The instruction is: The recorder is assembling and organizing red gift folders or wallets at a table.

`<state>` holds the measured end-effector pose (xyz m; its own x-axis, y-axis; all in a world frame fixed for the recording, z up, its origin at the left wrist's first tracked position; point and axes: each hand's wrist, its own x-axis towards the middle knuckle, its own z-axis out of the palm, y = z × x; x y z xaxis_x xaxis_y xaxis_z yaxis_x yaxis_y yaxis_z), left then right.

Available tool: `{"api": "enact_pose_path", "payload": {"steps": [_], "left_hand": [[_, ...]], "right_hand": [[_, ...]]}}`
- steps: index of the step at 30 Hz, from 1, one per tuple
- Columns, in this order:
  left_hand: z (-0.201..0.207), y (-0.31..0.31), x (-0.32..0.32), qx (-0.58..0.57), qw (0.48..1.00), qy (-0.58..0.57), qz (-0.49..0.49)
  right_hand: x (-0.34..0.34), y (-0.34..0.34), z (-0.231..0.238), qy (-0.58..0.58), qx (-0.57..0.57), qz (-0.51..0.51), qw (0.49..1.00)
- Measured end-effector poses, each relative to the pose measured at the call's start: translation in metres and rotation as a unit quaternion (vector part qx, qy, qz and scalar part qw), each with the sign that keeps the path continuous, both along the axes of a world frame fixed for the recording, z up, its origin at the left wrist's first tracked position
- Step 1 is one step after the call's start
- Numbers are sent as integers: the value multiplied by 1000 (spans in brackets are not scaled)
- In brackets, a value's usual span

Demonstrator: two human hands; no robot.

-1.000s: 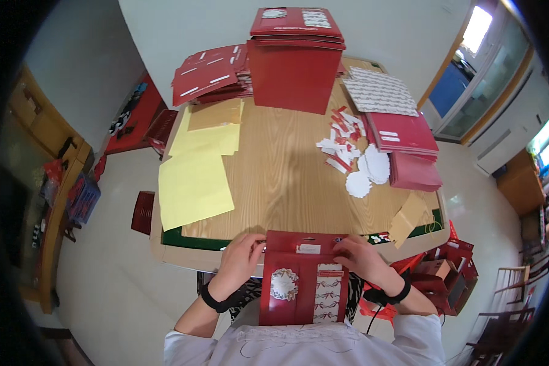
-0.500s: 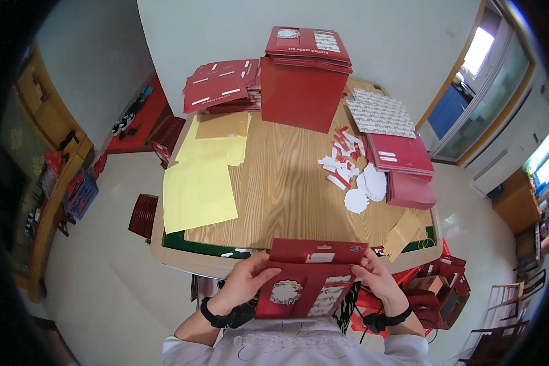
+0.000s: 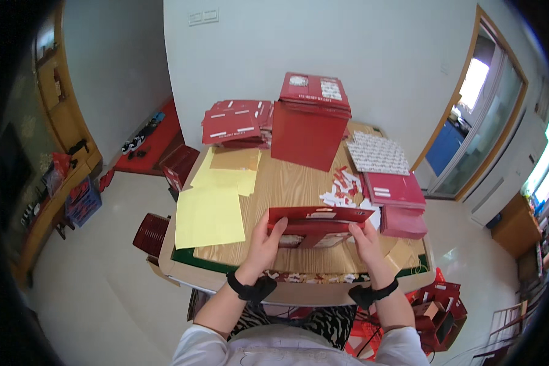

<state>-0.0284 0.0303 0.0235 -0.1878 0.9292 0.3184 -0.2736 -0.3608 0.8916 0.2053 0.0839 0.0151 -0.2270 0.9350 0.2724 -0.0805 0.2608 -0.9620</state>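
My left hand (image 3: 264, 244) grips the left edge of a flat red cardboard packet (image 3: 311, 229), thumb on top. On the opposite edge, my right hand (image 3: 367, 241) holds it the same way. The packet is tipped over the table's near side, and a dark gap shows between its upper panel and its front. Pale patterned patches mark the front. Behind it lie loose white and red paper strips (image 3: 346, 186), and it partly covers some white cards. Black bands circle both my wrists.
A tall red block (image 3: 305, 137) topped with packets stands at the back. Red packets (image 3: 230, 127) and yellow sheets (image 3: 208, 219) lie left. Patterned white sheets (image 3: 378, 154) and red stacks (image 3: 399, 188) lie right, near a tan card (image 3: 401, 253). Red boxes (image 3: 438, 317) sit on the floor.
Both my hands have lifted the packet forward from my lap to above the table's near part and tilted it, so its front looks foreshortened. The view has tipped upward, showing more wall.
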Motion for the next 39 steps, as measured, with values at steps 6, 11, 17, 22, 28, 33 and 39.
{"api": "enact_pose_path", "payload": {"steps": [6,11,17,22,28,33,39], "left_hand": [[5,3,-3,19,999,-10,39],[-1,9,-6,-18,999,17,31],[6,8,-6,-37,999,10,10],[10,6,-19,-41,997,50,-29],[8,10,-19,-57,996,48,-40],[6,9,-15,-20,997,69,-4],[-1,10,-10,-19,1000,2,-2]], "right_hand": [[-17,1,9,43,-14,-20,999],[-19,1,20,57,-50,-30,997],[-15,13,13,88,-54,6,995],[-14,2,24,60,-56,17,997],[3,11,10,-27,-8,51,998],[-12,6,14,103,-45,58,992],[-17,2,13,117,-56,-13,992]]}}
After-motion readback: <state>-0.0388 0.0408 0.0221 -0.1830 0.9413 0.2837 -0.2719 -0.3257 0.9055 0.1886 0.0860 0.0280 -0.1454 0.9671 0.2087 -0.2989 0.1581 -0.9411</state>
